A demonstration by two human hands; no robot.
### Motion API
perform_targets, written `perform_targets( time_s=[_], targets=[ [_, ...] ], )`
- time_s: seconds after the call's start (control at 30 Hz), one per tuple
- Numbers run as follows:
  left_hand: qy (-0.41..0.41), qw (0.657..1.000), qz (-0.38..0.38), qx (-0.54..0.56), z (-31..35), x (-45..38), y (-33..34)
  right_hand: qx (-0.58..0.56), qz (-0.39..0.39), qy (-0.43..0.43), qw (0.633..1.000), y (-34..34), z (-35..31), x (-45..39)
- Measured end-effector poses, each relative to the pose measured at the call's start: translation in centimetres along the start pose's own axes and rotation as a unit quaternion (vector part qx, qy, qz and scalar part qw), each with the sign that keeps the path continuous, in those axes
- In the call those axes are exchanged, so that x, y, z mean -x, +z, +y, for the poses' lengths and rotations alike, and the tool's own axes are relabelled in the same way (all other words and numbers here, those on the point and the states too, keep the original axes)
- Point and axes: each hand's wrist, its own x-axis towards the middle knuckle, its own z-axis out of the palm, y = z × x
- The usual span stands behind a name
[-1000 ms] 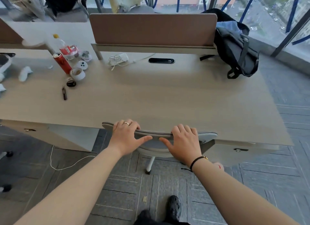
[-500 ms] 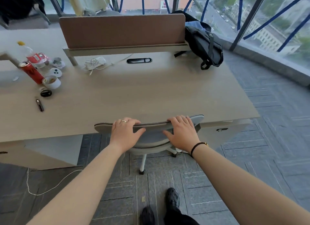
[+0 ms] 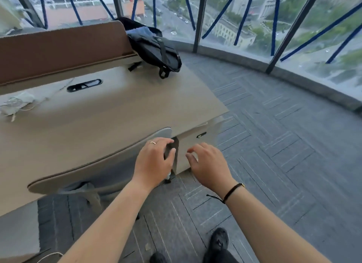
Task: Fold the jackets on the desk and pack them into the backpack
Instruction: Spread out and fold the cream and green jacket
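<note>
Black backpack (image 3: 154,49), slumped, blue inside

ring (image 3: 152,142), black wrist cord (image 3: 231,192), black shoes (image 3: 219,241)

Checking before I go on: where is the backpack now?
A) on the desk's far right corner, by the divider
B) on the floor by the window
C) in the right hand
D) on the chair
A: the backpack lies on the desk at its far right corner, by the divider.
</note>
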Motion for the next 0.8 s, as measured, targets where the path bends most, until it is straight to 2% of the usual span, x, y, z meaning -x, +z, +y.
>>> perform_targets(
  time_s=[0.2, 0.37, 0.6, 0.8],
  targets=[
    [0.047, 0.998, -0.047, -0.002, 7.8, -4.7, 6.9, -0.079, 0.052, 0.094, 0.991, -5.7, 9.1, 0.4],
    [0.084, 0.992, -0.09, -0.021, 16.0, -9.3, 13.8, -0.095, 0.081, 0.113, 0.986, -10.8, 18.9, -1.0],
    [0.119, 0.977, -0.135, -0.111, 28.6, -18.3, 23.5, -0.081, 0.127, 0.136, 0.979, -18.7, 32.6, -4.8],
    [0.157, 0.962, -0.171, -0.145, 33.0, -24.1, 29.3, -0.069, 0.119, 0.135, 0.981, -22.1, 40.3, -9.9]
  ],
)
